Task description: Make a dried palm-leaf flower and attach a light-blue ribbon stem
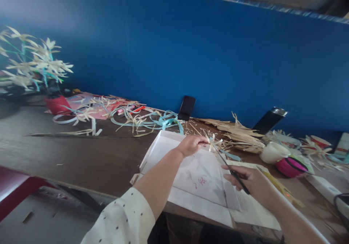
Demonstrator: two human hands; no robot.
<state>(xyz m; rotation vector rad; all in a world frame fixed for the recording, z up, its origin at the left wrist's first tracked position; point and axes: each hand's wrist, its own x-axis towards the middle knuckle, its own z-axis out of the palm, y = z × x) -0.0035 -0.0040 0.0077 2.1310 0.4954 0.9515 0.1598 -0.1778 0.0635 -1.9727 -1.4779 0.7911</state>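
My left hand (192, 145) is pinched shut on a small pale straw flower (215, 143), holding it above a flattened white cardboard sheet (196, 178). My right hand (249, 181) grips dark scissors (230, 169) whose blades point up-left to the flower's base. A white dotted sleeve (122, 218) covers my left upper arm.
The brown table (89, 157) holds blue ribbons (158, 122), straw scraps (234, 131), a leaning black phone (187, 108), a dark flask (268, 120), a white cup (272, 152) and a pink bowl (290, 166). A red pot (57, 104) with straw flowers stands far left against the blue wall (191, 51).
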